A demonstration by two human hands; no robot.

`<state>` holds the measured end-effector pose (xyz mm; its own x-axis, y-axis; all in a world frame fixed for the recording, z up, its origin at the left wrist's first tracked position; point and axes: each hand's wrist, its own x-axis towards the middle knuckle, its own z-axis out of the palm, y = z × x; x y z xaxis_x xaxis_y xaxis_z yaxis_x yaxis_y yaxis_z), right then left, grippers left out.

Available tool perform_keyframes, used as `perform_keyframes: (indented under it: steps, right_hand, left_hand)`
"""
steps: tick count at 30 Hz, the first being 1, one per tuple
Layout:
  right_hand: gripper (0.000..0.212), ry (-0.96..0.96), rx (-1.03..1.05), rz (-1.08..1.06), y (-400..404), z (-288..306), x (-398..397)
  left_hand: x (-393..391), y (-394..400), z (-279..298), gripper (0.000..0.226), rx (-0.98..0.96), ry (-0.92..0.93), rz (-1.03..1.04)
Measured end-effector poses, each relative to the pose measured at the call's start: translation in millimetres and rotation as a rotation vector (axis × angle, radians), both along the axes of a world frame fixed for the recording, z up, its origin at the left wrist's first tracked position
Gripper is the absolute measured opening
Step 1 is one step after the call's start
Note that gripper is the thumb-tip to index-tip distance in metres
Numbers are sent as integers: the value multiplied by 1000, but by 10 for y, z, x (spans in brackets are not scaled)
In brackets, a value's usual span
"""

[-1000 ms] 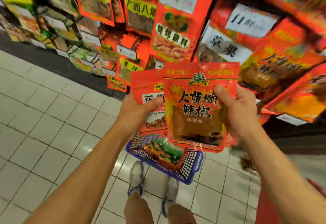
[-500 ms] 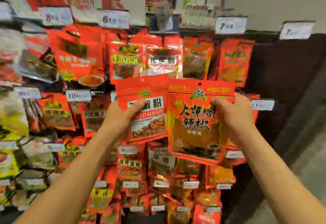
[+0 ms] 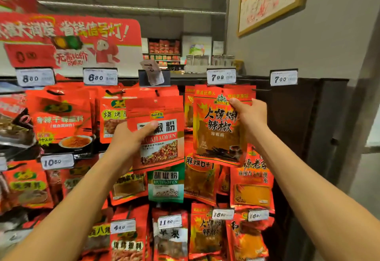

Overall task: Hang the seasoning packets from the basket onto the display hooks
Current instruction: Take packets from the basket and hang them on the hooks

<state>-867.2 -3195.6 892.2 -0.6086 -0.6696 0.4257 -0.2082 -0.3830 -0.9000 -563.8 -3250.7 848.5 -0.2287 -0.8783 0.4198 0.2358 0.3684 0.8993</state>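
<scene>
1. The right hand (image 3: 249,116) is clamped on the upper right edge of a flat red plastic chilli-flake packet with black characters (image 3: 219,129); the thumb lies across the front and the fingers are hidden behind.

2. The left hand (image 3: 128,139) is clamped on the left side of a flat red peppercorn-powder packet marked HUAJIAOFEN (image 3: 159,135), thumb across its label.

3. Both packets are held upright, long axis vertical, faces toward the camera, just in front of the stocked rack of hanging red packets (image 3: 61,120).

4. A bare black metal display hook (image 3: 261,90) is seen projecting below the white 7.00 price tag (image 3: 283,78). It lies just above and slightly right of the right hand, level with the chilli-flake packet's top edge.

5. The right hand is judged the nearer to that hook. The packet's hang hole cannot be made out, so alignment cannot be confirmed.

6. The coming move is judged to require the top edge to be shifted right onto the hook tip.

7. The basket is not in view.
</scene>
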Motion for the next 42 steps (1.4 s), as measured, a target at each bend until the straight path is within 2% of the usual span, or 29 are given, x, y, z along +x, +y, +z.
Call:
perform_keyframes:
  steps: [4, 12, 24, 27, 30, 39, 42]
  right_hand:
    - [33, 91, 34, -109, -214, 128, -60]
    - [19, 126, 57, -173, -289, 212, -64]
    - [19, 154, 93, -175, -320, 236, -116]
    - [31, 122, 103, -125, -326, 246, -149]
    - [45, 174, 138, -157, -363, 260, -148]
    - [50, 239, 268, -287, -756, 237, -192]
    - [49, 251, 302, -311, -1004, 244, -221]
  left_hand:
    - [-140, -69, -19, 12, -5, 5, 46]
    - [-292, -183, 44, 21, -20, 1, 42]
    - [-446, -217, -11, 21, -29, -9, 0]
    - [-448, -225, -46, 13, -35, 3, 7]
    - [-465, -232, -65, 9, -26, 21, 9]
    - [-466, -241, -66, 16, -32, 29, 12]
    - [-427, -262, -32, 8, -7, 43, 24]
